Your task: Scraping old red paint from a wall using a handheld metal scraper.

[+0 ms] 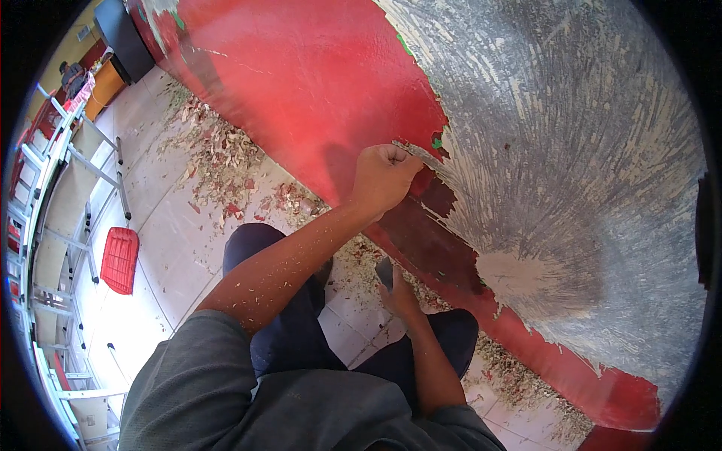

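My left hand (385,179) is closed in a pinch on a peeling strip of paint (421,152), at the ragged border between the red paint (323,83) and the bare grey, scratched surface (556,150). The strip curls up from that border, its pale side showing. Lower down, between my knees, my right hand (400,297) grips a dark flat scraper (384,272), which is held away from the painted surface. Most of the scraper's handle is hidden in the fingers. Below my left hand a dark red patch (429,233) shows where the top coat is gone.
Heaps of paint flakes (218,154) lie on the tiled floor along the surface's lower edge. At the left stand a metal frame (53,180) and a red plastic basket-like piece (120,259). A person (73,78) sits far off near a wooden desk (105,89).
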{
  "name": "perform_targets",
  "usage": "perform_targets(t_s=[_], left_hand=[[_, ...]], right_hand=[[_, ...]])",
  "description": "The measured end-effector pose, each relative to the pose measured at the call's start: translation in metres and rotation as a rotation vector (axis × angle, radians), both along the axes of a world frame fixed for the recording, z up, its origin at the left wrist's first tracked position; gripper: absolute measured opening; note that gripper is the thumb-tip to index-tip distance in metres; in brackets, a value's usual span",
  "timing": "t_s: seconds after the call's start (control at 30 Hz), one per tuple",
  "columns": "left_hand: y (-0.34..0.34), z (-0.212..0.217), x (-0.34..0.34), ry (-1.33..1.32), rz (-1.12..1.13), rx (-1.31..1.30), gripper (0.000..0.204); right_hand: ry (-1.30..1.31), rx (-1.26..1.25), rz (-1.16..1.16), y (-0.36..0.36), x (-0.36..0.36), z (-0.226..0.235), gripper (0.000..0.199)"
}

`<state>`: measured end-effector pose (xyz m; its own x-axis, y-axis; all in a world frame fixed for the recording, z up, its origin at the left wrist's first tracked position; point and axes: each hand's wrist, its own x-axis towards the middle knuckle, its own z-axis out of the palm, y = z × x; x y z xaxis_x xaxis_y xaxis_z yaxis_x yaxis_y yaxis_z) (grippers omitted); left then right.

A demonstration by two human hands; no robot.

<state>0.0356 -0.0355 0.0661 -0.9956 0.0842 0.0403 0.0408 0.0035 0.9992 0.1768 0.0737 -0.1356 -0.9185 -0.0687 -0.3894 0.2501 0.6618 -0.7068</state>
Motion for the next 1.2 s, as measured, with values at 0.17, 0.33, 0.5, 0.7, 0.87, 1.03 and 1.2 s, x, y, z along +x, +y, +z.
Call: perform_targets(t_s=[0.17,0.33,0.5,0.7,0.87,1.03,1.2], left_hand=[[-0.016,-0.008,-0.007,0.025,-0.016,-0.176,0.022],[-0.030,0.002,-0.012,0.361,-0.014,-0.585,0.023],[-0.032,0.000,-0.008,0.472,0.034,-0.923,0.024],[-0.072,-0.038,-0.015,0.671,-0.050,-1.300,0.029],[-0.044,0.006,-0.004,0.417,-0.177,-0.651,0.030],[-0.029,0.000,0.000,0.423,-0.003,-0.392,0.026],[-0.023,-0.004,-0.009,0.411,0.055,-0.400,0.023]], right_hand=[[0.040,0.044,-0.015,0.003,-0.002,-0.014,0.067],[0.101,-0.006,-0.030,0.005,-0.008,-0.008,0.068],[0.138,0.011,-0.026,0.006,-0.006,-0.013,0.069],[0.076,0.025,-0.043,0.005,-0.002,-0.009,0.070],[0.153,0.040,-0.012,0.008,-0.003,-0.007,0.070],[0.108,0.001,0.043,-0.001,-0.003,0.002,0.067],[0.096,-0.016,0.035,0.004,-0.006,-0.008,0.065]])
